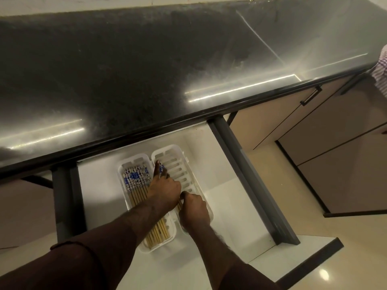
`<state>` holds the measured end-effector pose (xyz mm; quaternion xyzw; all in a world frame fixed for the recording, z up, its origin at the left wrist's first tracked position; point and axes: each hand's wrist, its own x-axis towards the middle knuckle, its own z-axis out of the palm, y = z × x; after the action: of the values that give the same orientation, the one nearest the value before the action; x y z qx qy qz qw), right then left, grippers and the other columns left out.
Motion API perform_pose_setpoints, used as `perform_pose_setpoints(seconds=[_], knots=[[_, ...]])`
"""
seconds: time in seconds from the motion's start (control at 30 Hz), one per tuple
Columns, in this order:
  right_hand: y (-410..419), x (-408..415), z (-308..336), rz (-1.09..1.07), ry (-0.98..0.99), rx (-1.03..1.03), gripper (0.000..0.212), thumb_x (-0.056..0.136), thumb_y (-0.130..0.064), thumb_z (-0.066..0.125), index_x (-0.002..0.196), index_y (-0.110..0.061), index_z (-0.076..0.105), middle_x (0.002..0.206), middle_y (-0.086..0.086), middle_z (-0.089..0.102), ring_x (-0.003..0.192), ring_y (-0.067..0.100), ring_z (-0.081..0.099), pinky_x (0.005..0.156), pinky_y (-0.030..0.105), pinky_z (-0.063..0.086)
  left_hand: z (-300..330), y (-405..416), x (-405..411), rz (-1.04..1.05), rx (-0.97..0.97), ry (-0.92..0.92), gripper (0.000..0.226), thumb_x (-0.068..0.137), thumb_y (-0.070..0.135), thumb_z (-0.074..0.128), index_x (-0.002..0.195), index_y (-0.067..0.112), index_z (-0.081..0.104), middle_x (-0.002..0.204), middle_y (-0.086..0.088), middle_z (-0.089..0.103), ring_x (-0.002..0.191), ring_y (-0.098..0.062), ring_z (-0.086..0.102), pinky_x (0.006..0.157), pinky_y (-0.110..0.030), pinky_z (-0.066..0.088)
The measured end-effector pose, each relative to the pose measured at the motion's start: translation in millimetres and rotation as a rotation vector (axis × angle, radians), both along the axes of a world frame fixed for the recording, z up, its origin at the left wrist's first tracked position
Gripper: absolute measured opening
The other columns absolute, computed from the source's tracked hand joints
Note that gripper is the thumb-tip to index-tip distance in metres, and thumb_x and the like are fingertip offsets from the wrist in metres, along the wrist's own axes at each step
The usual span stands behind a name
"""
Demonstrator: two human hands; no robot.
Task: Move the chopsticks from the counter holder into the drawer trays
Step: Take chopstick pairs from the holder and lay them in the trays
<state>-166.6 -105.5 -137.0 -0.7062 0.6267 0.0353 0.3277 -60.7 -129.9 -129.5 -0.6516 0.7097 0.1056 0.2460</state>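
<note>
Hands work low inside the open drawer, both reaching down from bare forearms. The left hand stretches forward across the seam between two white slotted trays, its fingers lying fairly straight over the blue-patterned tips of a few chopsticks at the near edge of the right tray. The right hand sits just behind it in the same tray, fingers curled down around the plain wooden ends of those sticks; exactly how many it holds I cannot tell. The left tray beside them holds a packed row of chopsticks, patterned ends pointing toward the counter. Above the drawer runs a dark, glossy countertop. Beige cabinet doors stand to the right, and a striped cloth shows at the frame's right edge.
</note>
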Motion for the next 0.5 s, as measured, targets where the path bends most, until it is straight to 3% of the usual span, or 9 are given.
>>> perform_pose_setpoints(seconds=[0.17, 0.3, 0.5], knots=[[-2.1, -4.3, 7.2, -0.014, 0.013, -0.001, 0.029, 0.089, -0.01, 0.058, 0.115, -0.022, 0.063, 0.112, 0.006, 0.067, 0.1, 0.026, 0.064, 0.083, 0.04, 0.056, 4.4, 0.8, 3.0, 0.008, -0.056, 0.044, 0.029, 0.091, 0.031, 0.053, 0.113, 0.016, 0.063, 0.124, -0.007, 0.063, 0.136, -0.029, 0.038, 0.115, -0.06, -0.006], [-5.2, -10.9, 19.7, -0.057, -0.023, -0.026, 0.034, 0.086, -0.007, 0.059, 0.118, -0.019, 0.062, 0.111, 0.009, 0.068, 0.097, 0.029, 0.067, 0.082, 0.035, 0.056, 15.3, 2.2, 6.3, 0.006, -0.11, 0.112, 0.021, 0.088, 0.028, 0.055, 0.102, 0.016, 0.064, 0.107, -0.005, 0.067, 0.118, -0.025, 0.054, 0.117, -0.056, 0.006], [-2.8, -20.9, 62.2, -0.173, -0.115, -0.144, 0.034, 0.084, -0.006, 0.061, 0.116, -0.017, 0.067, 0.105, 0.006, 0.072, 0.088, 0.024, 0.069, 0.079, 0.029, 0.055, 44.2, 7.8, 1.2, -0.031, -0.22, 0.216, 0.016, 0.085, 0.024, 0.054, 0.093, 0.018, 0.066, 0.099, -0.001, 0.071, 0.112, -0.022, 0.056, 0.116, -0.059, 0.0]])
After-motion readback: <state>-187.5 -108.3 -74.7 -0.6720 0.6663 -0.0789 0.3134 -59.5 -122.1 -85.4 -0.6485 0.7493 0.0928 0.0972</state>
